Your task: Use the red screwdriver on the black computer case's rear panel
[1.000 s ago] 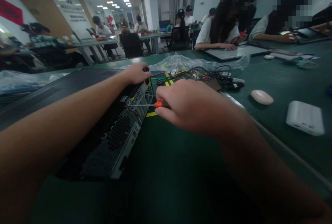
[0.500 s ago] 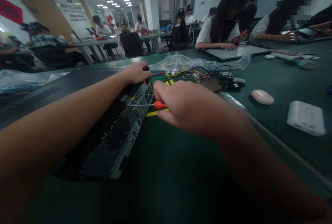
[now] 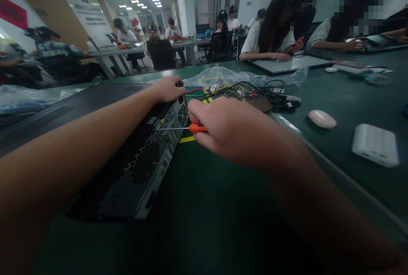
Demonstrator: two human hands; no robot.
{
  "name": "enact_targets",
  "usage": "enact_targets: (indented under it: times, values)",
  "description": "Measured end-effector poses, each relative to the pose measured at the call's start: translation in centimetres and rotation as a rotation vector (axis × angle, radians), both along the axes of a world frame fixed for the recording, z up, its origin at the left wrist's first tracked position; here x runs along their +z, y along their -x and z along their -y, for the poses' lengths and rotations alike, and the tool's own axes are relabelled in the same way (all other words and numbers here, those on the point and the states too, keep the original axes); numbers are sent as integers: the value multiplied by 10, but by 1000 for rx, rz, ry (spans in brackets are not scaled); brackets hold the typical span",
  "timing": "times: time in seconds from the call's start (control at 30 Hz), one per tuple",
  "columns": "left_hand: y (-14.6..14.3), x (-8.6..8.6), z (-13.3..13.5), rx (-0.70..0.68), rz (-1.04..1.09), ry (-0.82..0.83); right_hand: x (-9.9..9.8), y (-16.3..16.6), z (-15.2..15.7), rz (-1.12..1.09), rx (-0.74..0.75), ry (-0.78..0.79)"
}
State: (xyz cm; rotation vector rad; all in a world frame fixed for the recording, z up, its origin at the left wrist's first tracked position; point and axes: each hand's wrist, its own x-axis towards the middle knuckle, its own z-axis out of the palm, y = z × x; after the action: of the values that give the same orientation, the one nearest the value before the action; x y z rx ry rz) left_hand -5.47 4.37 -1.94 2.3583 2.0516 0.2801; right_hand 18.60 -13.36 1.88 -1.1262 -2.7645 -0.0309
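A black desktop computer case (image 3: 140, 168) lies on its side on the green table (image 3: 223, 207), its rear panel with vents and ports facing me. My right hand (image 3: 232, 132) is closed round an orange-handled screwdriver (image 3: 196, 128); the thin shaft points left and its tip meets the rear panel. My left hand (image 3: 167, 89) is curled over the far top corner of the case, fingers gripping its edge.
Tangled coloured wires (image 3: 242, 90) and a clear plastic bag (image 3: 223, 75) lie behind my hands. A pale oval mouse (image 3: 321, 118) and a white box (image 3: 375, 144) sit to the right. Other people work at laptops across the table and at desks behind.
My right hand has shifted slightly left and turned a little on the screwdriver handle. The left hand and the case stay put.
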Motion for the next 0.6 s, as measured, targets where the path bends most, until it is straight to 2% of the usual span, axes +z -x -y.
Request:
enact_targets:
  times: [0.6]
  values:
    - [0,0,0,13,15,-6,2,-1,1,12,-1,-2]
